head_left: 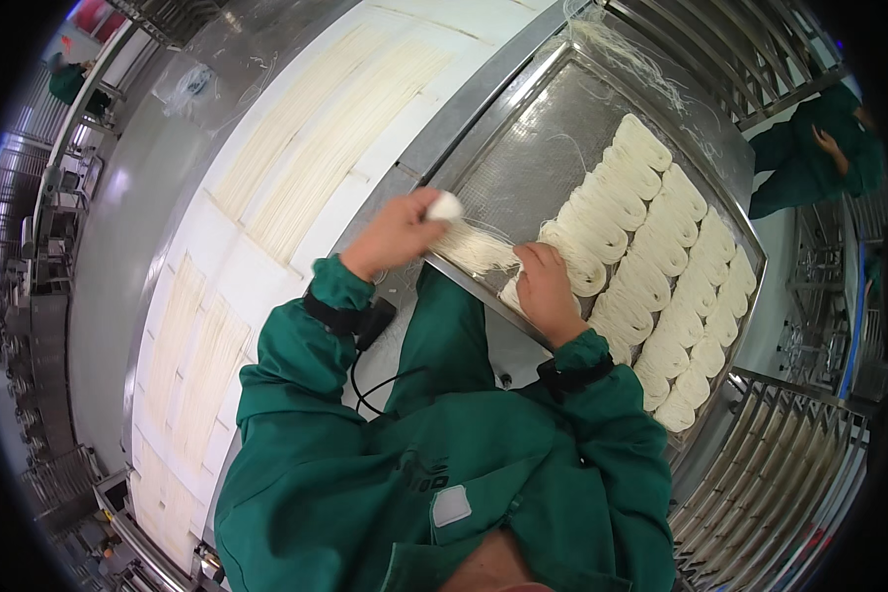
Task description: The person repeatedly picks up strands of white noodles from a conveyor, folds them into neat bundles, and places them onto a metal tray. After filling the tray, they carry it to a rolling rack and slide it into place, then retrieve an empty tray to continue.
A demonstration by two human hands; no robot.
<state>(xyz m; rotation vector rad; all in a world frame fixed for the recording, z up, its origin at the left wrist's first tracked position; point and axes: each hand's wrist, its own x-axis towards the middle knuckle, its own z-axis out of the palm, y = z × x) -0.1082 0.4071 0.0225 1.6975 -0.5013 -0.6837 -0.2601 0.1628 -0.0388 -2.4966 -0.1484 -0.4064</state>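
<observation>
a metal tray (523, 138) is being filled on its right part by rows of folded noodle bundles (656, 252); long strands (351, 148) are being borne by a white surface (222, 252) at left. the lower right is being occupied by a metal rack (775, 483). a loose noodle bundle (476, 249) is being held between both hands over the tray's near edge. a white lump (445, 206) is being gripped by the left hand (400, 232), fingers closed; whether it belongs to the bundle cannot be told. the bundle's other end is being pinched by the right hand (550, 291), fingers curled.

Noodle bundles (671, 257) lie at right on a tray (533, 148) — left of it, strands (355, 148) on a table (197, 232).
</observation>
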